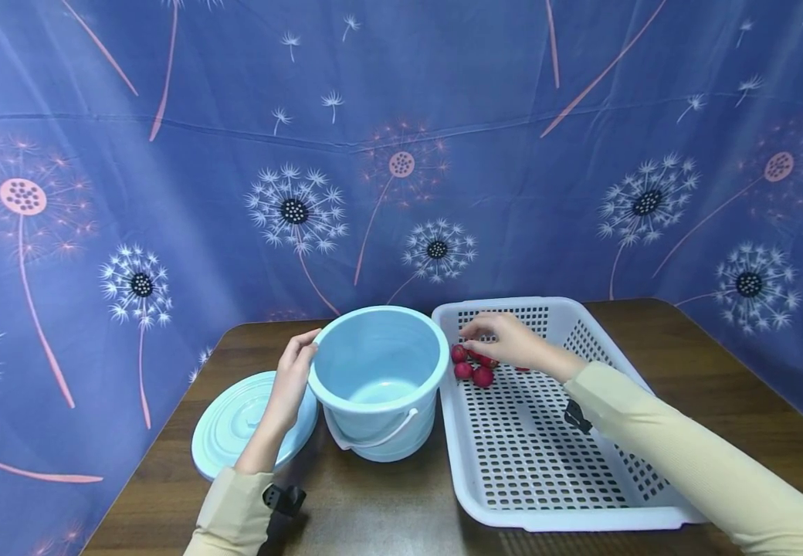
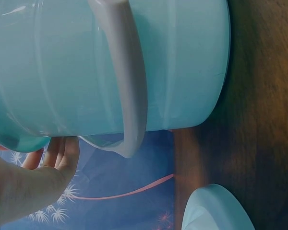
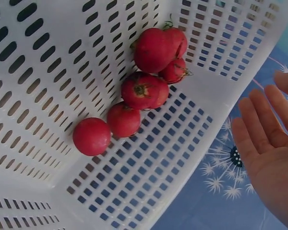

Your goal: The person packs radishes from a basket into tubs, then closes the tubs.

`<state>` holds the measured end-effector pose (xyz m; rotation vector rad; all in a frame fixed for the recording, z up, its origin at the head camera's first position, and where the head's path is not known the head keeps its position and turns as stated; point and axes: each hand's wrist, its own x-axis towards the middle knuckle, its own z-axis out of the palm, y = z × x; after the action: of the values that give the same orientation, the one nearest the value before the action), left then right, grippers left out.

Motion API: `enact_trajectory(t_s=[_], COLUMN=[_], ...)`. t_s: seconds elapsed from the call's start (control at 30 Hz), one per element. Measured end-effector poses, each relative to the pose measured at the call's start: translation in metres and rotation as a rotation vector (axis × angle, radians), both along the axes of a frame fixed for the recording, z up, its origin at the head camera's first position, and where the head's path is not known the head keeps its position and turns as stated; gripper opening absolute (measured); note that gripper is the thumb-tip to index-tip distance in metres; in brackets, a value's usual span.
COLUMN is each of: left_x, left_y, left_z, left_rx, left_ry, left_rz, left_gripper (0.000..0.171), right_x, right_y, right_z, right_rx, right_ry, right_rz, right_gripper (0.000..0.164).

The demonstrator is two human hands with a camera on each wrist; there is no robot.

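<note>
Pale blue plastic for the bucket, upright on the table, pinched at its left rim by the left hand. Right of the bucket: white perforated basket, with round red produce clustered at the side nearest the bucket. Also right of the bucket, just over the produce: right hand, fingers parted and relaxed, nothing held. Expect rolling under an off-centre fingertip, owing to smooth, rounded skins; expect slipping from too shallow a pinch. Guard against tipping of the bucket by one-sided rim pull, and against bumping of the lid, left of the bucket, through leftward drift.
</note>
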<state>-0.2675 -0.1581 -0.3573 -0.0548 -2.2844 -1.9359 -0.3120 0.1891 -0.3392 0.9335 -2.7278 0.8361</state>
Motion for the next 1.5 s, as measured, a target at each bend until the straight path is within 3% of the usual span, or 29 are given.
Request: enact_trajectory(t_s=[0.6, 0.93, 1.5], left_x=[0.001, 0.002, 0.001], left_y=[0.001, 0.001, 0.001], left_z=[0.002, 0.002, 0.0], left_rx=[0.015, 0.011, 0.011], left_ry=[-0.001, -0.013, -0.004], left_rz=[-0.008, -0.007, 0.004], left_gripper=[0.041, 0.041, 0.041], right_x=[-0.014, -0.014, -0.014], right_y=[0.014, 0.016, 0.016], right_z=[-0.028, -0.04, -0.046], right_rx=[0.139, 0.192, 0.22], right_ry=[-0.009, -0.068, -0.137], right_rz=[-0.021, -0.005, -0.039], right_gripper=[0.023, 0.02, 0.027])
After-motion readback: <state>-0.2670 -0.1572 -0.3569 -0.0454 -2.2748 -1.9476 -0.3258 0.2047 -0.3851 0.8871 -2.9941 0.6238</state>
